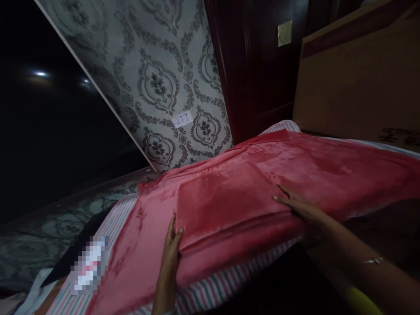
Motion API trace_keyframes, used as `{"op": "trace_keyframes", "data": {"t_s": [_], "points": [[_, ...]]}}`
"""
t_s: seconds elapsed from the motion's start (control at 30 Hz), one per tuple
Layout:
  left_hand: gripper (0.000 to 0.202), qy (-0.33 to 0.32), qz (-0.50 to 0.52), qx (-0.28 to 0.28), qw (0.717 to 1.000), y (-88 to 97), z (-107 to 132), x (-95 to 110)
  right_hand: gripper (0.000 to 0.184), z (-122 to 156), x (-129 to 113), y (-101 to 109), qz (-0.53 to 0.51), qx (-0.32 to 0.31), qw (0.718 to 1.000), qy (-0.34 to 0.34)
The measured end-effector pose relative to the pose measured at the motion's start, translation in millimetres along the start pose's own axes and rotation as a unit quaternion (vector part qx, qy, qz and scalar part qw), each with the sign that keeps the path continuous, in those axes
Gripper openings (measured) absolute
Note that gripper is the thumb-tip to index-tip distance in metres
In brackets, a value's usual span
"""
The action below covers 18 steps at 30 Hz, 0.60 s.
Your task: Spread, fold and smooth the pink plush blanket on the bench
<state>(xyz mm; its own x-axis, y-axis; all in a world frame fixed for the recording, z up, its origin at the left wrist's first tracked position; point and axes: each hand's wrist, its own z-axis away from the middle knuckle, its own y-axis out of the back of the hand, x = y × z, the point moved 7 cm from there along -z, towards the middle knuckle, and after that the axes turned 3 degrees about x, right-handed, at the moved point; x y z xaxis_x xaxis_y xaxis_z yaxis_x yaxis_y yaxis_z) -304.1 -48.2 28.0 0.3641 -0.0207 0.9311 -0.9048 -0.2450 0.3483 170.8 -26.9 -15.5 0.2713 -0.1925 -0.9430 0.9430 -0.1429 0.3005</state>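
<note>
A red plush cloth (226,197), folded into a flat rectangle, lies in front of me on a wider spread of the same red plush fabric (328,175). My left hand (171,245) rests along its left edge, the thumb near the front corner and the fingers stretched out. At the right edge of the rectangle, my right hand (293,202) touches the plush with thumb and index finger extended and apart; its other fingers are mostly hidden. Striped fabric (210,288) shows beneath the red plush along the front and left.
A large cardboard box (357,83) stands at the right, by a dark red door (259,65). Behind the fabric is patterned wallpaper (157,87) bearing a paper label (182,119) marked 277. A dark glossy panel (59,122) fills the left.
</note>
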Motion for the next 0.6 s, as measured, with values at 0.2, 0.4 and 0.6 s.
{"op": "trace_keyframes", "data": {"t_s": [0.2, 0.4, 0.6], "points": [[0.082, -0.044, -0.024, 0.043, 0.998, 4.0, 6.1, -2.2, 0.103, -7.4, 4.2, 3.7, -0.01, 0.04, 0.997, 0.06], [0.073, -0.074, -0.082, 0.042, 0.993, -0.8, 2.8, -0.1, 0.108, -6.3, 1.4, 2.7, -0.036, 0.025, 0.998, 0.041], [0.068, -0.073, -0.16, 0.074, 0.982, 6.5, -5.7, -18.0, 0.107, 0.2, -8.5, 1.0, -0.05, -0.006, 0.998, 0.044]]}}
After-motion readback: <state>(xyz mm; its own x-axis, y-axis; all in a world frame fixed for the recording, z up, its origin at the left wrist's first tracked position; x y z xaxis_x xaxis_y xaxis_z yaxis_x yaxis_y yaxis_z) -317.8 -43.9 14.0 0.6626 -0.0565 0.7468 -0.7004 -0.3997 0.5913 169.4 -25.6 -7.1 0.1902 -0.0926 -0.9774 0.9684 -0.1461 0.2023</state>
